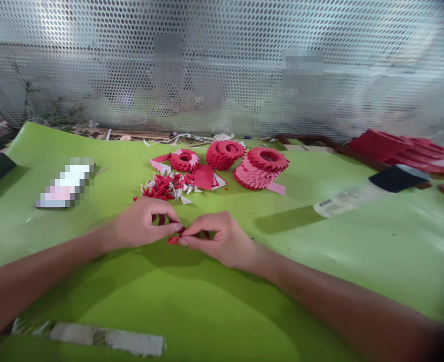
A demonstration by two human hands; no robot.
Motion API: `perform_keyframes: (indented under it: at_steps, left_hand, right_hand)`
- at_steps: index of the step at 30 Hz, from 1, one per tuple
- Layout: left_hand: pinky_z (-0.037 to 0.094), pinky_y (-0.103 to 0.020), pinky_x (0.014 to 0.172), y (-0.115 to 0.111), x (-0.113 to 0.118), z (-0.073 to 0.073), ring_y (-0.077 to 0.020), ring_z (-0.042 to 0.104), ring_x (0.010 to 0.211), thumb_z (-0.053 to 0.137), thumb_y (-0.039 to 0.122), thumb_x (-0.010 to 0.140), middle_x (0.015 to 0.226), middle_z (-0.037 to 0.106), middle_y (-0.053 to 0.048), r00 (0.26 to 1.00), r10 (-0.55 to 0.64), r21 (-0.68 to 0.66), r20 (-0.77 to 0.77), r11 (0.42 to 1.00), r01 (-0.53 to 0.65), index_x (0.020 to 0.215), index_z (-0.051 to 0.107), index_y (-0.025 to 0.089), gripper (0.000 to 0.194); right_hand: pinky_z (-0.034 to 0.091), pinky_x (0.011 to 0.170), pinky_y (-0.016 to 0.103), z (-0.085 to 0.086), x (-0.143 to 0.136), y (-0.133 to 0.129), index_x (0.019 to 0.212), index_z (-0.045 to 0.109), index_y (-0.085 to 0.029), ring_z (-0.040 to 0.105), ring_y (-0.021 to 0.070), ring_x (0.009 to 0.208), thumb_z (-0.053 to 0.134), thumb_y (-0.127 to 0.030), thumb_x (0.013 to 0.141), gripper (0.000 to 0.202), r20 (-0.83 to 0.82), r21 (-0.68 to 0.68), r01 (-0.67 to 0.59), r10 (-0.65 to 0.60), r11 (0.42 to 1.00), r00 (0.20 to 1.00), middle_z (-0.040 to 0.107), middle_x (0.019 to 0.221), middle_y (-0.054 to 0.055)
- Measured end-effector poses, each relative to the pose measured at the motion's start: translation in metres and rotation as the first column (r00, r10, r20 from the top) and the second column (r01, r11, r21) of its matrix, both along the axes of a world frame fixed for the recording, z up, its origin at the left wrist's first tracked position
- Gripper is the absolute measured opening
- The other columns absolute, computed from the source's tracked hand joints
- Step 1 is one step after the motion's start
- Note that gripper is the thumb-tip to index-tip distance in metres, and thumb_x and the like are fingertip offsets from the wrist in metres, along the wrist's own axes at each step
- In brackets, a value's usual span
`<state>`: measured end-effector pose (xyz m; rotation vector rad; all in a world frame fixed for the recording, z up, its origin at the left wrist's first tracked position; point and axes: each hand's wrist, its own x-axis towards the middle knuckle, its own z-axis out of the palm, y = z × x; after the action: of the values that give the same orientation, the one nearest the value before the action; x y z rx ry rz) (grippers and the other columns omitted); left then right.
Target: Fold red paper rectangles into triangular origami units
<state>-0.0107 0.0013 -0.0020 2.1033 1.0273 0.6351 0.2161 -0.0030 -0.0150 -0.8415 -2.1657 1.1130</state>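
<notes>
A small piece of red paper (pixel 174 241) is pinched at the fingertips of both hands, low over the green table. My left hand (pixel 141 223) grips it between thumb and forefinger. From the other side my right hand (pixel 222 236) closes its thumb and forefinger on it; the fingers hide much of its shape. Just beyond my left hand lies a pile of small folded red and white paper pieces (pixel 165 186). Beside the pile is a flat red paper stack (pixel 204 177). Ring-shaped folded-paper assemblies in red and pink (pixel 257 176) stand behind.
On the left lies a phone (pixel 66 186) with a blurred-out screen. A clear bottle with a dark cap (pixel 357 196) lies on the right. Red paper stacks (pixel 383 148) sit at the back right. A perforated metal panel (pixel 222 90) borders the green table (pixel 207 311).
</notes>
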Motion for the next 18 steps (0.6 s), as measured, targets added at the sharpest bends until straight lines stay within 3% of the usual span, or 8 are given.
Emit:
perform_keyframes:
  at_steps: [3, 6, 10, 18]
  left_hand:
    - [0.044, -0.023, 0.055, 0.0007, -0.0004, -0.0007, -0.0132, 0.061, 0.062, 0.066, 0.035, 0.091, 0.075, 0.073, -0.004, 1.0, 0.025, 0.001, 0.005, 1.0, -0.025, 0.084, 0.077, 0.016, 0.022]
    - [0.042, -0.022, 0.053, 0.0012, 0.0004, -0.0007, -0.0127, 0.06, 0.06, 0.063, 0.034, 0.093, 0.073, 0.073, -0.003, 0.999, 0.033, 0.009, -0.015, 0.999, -0.033, 0.085, 0.076, 0.017, 0.023]
    - [0.042, -0.023, 0.055, 0.0009, 0.0021, -0.0006, -0.0135, 0.06, 0.063, 0.059, 0.032, 0.095, 0.076, 0.074, -0.003, 0.999, 0.024, 0.028, -0.036, 0.999, -0.023, 0.09, 0.077, 0.017, 0.024]
    - [0.041, -0.023, 0.054, -0.0012, 0.0004, 0.0008, -0.0139, 0.061, 0.063, 0.055, 0.034, 0.095, 0.082, 0.076, -0.005, 1.0, -0.003, -0.009, -0.031, 1.0, 0.003, 0.098, 0.078, 0.017, 0.029]
  right_hand:
    - [0.03, 0.037, 0.019, 0.0021, -0.001, -0.0003, 0.087, 0.08, -0.017, 0.049, 0.0072, 0.045, 0.067, -0.032, 0.093, 0.021, 0.024, -0.006, 0.056, -0.056, 0.998, 0.998, 0.075, 0.068, 0.002]
    - [0.036, 0.044, 0.018, 0.0017, -0.001, -0.0005, 0.081, 0.077, -0.016, 0.055, 0.0077, 0.051, 0.064, -0.025, 0.094, 0.02, 0.033, 0.154, 0.079, -0.085, 0.985, 0.996, 0.073, 0.066, 0.001]
    - [0.037, 0.048, 0.019, -0.0015, 0.0002, 0.0008, 0.072, 0.072, -0.015, 0.053, 0.0066, 0.049, 0.064, -0.019, 0.092, 0.022, 0.0, 0.37, 0.11, -0.118, 0.922, 0.993, 0.069, 0.06, -0.001]
    - [0.04, 0.047, 0.019, -0.0031, 0.0011, 0.0035, 0.076, 0.074, -0.014, 0.057, 0.0073, 0.05, 0.064, -0.018, 0.092, 0.019, -0.045, 0.419, 0.149, -0.144, 0.896, 0.989, 0.072, 0.064, 0.0]
